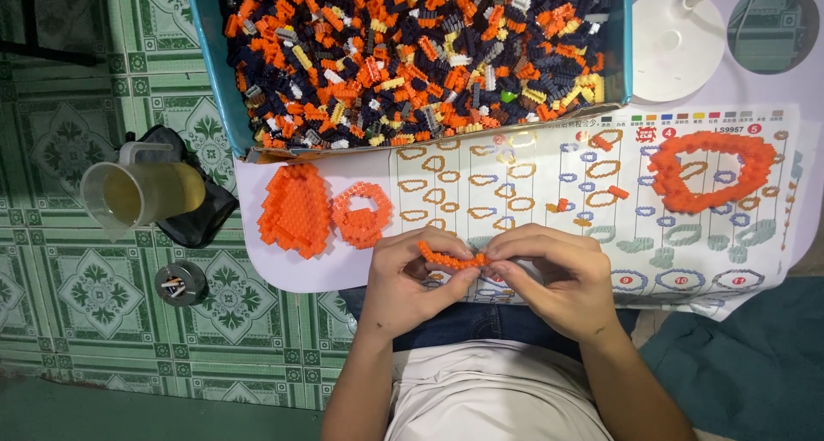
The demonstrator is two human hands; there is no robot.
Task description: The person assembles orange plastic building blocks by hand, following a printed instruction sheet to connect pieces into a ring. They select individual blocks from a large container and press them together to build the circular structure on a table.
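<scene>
Left hand (408,274) and right hand (549,274) both pinched shut on a short orange brick strip (451,258), held over the instruction sheet (532,184) at desk edge, finished orange pieces (296,209) just left, blue box (215,46) of loose bricks beyond, white lamp base (678,46) right.

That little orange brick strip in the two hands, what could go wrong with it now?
The orange brick strip is thin and pinched between the left hand and right hand, so pressing hard might snap it apart. It is held at the table edge, over the lap, so loose bricks could drop to the tiled floor. The jug of yellowish liquid stands on the floor near the left elbow and could get knocked.
</scene>
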